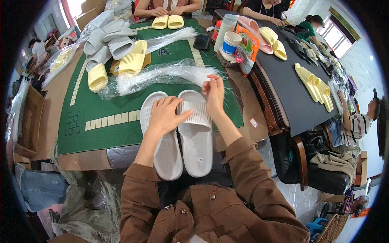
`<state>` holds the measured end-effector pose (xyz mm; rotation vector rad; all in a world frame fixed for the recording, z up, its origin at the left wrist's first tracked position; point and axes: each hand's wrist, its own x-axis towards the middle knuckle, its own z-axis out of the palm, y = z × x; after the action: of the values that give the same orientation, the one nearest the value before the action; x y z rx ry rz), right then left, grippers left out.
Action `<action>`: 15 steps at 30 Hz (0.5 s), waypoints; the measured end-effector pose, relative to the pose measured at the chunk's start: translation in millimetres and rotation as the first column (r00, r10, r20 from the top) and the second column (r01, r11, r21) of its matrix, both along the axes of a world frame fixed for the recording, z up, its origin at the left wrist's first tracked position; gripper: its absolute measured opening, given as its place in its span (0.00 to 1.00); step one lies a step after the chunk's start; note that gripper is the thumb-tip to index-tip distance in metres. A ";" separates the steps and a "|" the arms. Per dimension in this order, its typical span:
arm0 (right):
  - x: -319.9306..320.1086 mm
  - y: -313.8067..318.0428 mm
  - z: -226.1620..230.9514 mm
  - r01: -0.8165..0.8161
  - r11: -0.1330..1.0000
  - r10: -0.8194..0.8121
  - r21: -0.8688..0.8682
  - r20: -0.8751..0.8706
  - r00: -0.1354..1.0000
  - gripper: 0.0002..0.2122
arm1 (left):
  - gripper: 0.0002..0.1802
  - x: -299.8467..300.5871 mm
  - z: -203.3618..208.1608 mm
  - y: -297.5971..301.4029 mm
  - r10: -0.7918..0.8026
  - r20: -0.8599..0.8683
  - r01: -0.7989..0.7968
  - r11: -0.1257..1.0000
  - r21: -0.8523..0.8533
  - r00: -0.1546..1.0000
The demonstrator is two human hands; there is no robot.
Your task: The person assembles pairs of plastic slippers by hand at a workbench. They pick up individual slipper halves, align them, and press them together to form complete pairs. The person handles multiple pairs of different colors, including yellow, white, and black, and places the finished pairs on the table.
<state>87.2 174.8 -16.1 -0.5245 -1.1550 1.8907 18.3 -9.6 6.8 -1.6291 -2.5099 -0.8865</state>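
A pair of light grey slide sandals [196, 148] lies side by side, toes away from me, heels jutting past the table's near edge. My left hand [164, 115] grips the pair from above, fingers over the left sandal's strap and thumb reaching onto the right one's. Just above the right sandal's toe, my right hand [214, 95] has its fingers curled into a pinch. Its fingertips are at the end of a bundle of thin clear plastic strands [162, 79], partly wrapped in film. Whatever is between those fingertips is too fine to make out.
Yellow slides [134, 58] and a heap of grey slides [97, 38] lie on the green mat [101, 139]. A white tub [229, 43] stands at the right edge. More yellow slides [314, 87] lie on the dark table [279, 85]. Across from me, another person's hands [159, 11] are near yellow slides.
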 end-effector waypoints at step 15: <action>243.3 143.8 112.3 0.644 0.531 -0.690 0.551 -0.159 0.706 0.07 | 0.30 3.1 0.6 0.6 -0.043 -0.002 0.043 0.994 0.101 0.999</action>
<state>330.5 318.5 96.1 -0.5865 -1.2570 0.7880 21.4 -9.0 7.5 -1.6583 -2.3956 -1.0001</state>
